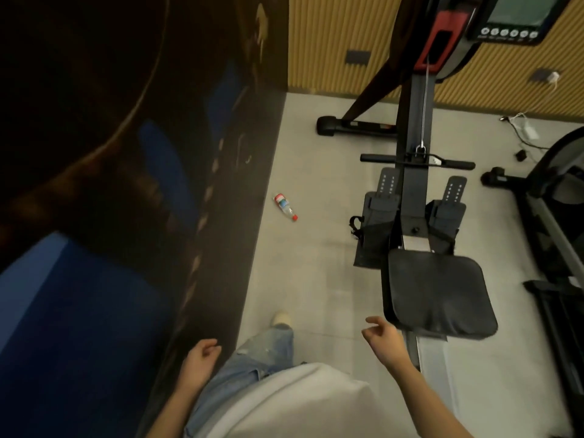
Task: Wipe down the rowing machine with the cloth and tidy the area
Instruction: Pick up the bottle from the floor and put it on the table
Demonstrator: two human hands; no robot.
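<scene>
The rowing machine stands ahead on the right: its black padded seat on the rail, two footrests, the pull handle across the rail and the monitor at top right. My right hand hangs just left of the seat, fingers loosely curled, holding nothing. Near the dark wall at the bottom, my left hand is also loosely curled and holds nothing. A plastic bottle with a red cap lies on the floor left of the machine. No cloth is in view.
A dark wall with blue panels runs along the left. A second exercise machine stands at the right edge. Cables and a plug lie by the yellow slatted wall. Light grey floor stretches between wall and rower.
</scene>
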